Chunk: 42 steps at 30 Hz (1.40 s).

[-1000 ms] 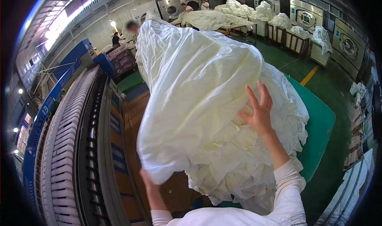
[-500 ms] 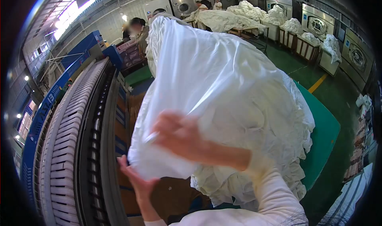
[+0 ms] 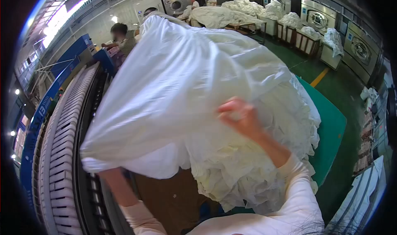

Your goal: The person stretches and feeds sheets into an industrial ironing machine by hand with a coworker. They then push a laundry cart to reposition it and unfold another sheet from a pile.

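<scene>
A large white sheet (image 3: pixel 165 82) stretches from a heap of crumpled white linen (image 3: pixel 244 173) toward the lower left. Its near left corner is drawn out over the edge of a slatted roller machine (image 3: pixel 62 164). My left hand (image 3: pixel 111 173) is at that corner, closed on the sheet, with its fingers covered by the cloth. My right hand (image 3: pixel 242 116) is raised over the heap, thumb and fingers curled together in a pinch. Whether cloth is between those fingertips is too blurred to tell.
A green board (image 3: pixel 326 127) lies beneath the heap's right side. Washing machines (image 3: pixel 316 17) and linen-filled carts (image 3: pixel 306 40) line the back right. A co-worker (image 3: pixel 122 38) stands beyond the machine's far end; two people are further back. Folded striped cloth (image 3: pixel 359 197) lies at lower right.
My left hand has moved left toward the machine, drawing the sheet's corner with it. My right hand has left that corner and moved right and up over the heap. The view has shifted slightly.
</scene>
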Motion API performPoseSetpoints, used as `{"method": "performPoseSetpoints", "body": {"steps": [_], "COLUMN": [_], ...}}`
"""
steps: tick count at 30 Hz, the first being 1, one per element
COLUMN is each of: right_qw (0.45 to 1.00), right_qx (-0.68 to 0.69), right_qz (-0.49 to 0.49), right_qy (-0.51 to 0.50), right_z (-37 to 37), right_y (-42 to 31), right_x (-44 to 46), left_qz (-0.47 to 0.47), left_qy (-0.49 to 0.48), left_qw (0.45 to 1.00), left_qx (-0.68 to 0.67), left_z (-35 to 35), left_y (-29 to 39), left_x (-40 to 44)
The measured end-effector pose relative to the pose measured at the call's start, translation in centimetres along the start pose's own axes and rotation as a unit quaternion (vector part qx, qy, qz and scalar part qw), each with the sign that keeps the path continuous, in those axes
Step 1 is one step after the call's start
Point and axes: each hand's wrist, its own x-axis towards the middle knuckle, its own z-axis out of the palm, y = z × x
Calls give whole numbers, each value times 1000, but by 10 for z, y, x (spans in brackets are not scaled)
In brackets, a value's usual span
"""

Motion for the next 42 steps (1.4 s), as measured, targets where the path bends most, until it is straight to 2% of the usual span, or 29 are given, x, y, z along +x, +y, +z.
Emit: {"method": "performPoseSetpoints", "body": {"steps": [1,2,4,6,8,9,10,12,13,16,20,22,27,29,31,34,37,40,42], "right_qw": [994,969,926,920,918,918,918,902,893,901,940,944,942,960,985,986,972,965,970], "right_qx": [-84,-218,-350,-369,-382,-388,-392,-429,-447,-421,-341,-329,-329,-271,-160,-147,-201,-98,-48], "right_qz": [40,-52,-28,-6,4,3,2,-7,-11,-57,-28,6,-68,-61,-30,53,60,242,220], "right_qy": [57,105,140,129,104,80,55,42,39,87,10,6,11,27,53,66,109,38,86], "right_z": [-29,-59,-103,-125,-126,-123,-118,-100,-90,-59,-12,6,13,16,28,42,51,40,47], "right_y": [17,33,48,68,85,93,98,105,105,76,23,25,30,19,2,-25,-9,-12,2], "right_x": [-7,-9,-7,-5,4,10,14,17,21,18,-17,-31,-38,-35,-26,-18,-25,-51,-72], "left_qz": [9,13,2,-28,-74,-120,-127,-188,-188,-231,-238,-242,-217,-205,-222,-219,-221,-214,-210], "left_qy": [40,73,123,140,142,218,190,212,234,214,173,185,192,198,180,180,197,174,170], "left_qw": [999,997,992,989,986,968,968,955,950,948,954,950,954,952,950,949,943,943,949], "left_qx": [1,0,-12,-35,-35,5,102,83,86,38,61,69,82,109,128,140,155,188,163], "left_z": [-20,-39,-70,-88,-91,-41,-55,-78,-26,-16,-1,8,-5,-8,-19,-27,-17,-21,-29], "left_y": [19,36,43,17,-37,-49,-83,-144,-139,-184,-197,-183,-150,-138,-136,-134,-131,-134,-141], "left_x": [21,39,57,56,26,-10,-33,-83,-114,-154,-173,-174,-194,-202,-212,-224,-235,-242,-250]}}
